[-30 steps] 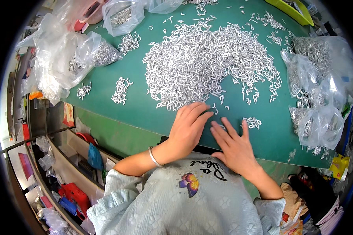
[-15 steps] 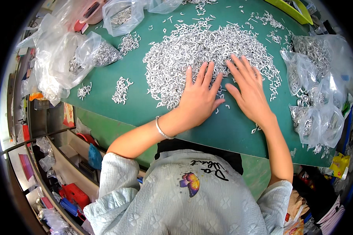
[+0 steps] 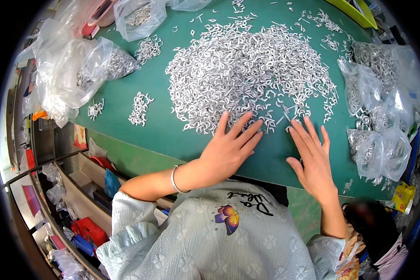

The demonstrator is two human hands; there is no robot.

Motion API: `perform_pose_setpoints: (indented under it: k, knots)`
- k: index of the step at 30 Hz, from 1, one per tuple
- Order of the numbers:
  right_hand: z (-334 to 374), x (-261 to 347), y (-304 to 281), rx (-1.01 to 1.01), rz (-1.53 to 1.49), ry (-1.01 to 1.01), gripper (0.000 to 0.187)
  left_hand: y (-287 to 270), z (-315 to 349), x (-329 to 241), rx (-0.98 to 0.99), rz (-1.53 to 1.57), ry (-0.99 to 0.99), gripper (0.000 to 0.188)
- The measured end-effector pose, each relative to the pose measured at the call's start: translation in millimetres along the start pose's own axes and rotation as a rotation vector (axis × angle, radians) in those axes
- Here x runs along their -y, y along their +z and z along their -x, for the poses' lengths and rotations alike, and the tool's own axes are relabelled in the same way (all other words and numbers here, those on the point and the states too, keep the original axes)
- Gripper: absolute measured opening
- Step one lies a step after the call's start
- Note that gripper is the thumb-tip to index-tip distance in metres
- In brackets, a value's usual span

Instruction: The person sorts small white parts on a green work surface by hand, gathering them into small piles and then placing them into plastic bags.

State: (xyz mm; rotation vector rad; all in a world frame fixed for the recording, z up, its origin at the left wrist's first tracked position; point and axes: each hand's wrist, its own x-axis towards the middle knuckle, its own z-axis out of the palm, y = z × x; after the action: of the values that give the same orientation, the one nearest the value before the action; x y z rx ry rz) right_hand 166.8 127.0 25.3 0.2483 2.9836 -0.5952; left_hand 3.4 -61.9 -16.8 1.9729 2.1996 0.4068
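Observation:
A wide heap of small silvery metal pieces [image 3: 228, 70], many curved like hooks or open rings, covers the middle of the green table [image 3: 172, 140]. My left hand [image 3: 231, 148], with a pale bangle on its wrist, lies spread at the heap's near edge, its fingertips touching the nearest pieces. To the right, my right hand [image 3: 315, 163] is stretched flat and open, its fingertips at a thin scatter of pieces at the near right edge. Neither hand grips anything, though what lies under the palms is hidden.
Two small piles [image 3: 140, 108] of pieces lie left of the heap. Clear plastic bags [image 3: 119, 63] with metal parts stand at the left, more bags [image 3: 382, 149] at the right. A yellow-green tray [image 3: 359, 14] sits far right. Open drawers [image 3: 86, 186] are below left.
Both hands have drawn back toward me from the heap, the right also slightly rightward. Some pieces have been dragged toward the near edge, filling the gap between the fingers.

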Motion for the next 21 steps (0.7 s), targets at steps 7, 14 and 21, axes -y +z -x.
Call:
perform_pose_setpoints:
  k: [7, 14, 21]
  knots:
    - [-5.8, 10.6, 10.7, 0.007, 0.043, -0.018, 0.065, -7.5, 2.2, 25.4, -0.08, -0.181, -0.177, 0.048]
    - [-4.1, 11.1, 16.1, 0.008, 0.024, -0.021, 0.064, 3.7, -2.7, 8.6, -0.141, -0.011, -0.061, 0.044]
    - [51.5, 14.4, 20.5, 0.062, 0.097, 0.134, 0.072, -3.5, 1.5, 3.8, -0.156, 0.064, -0.106, 0.044]
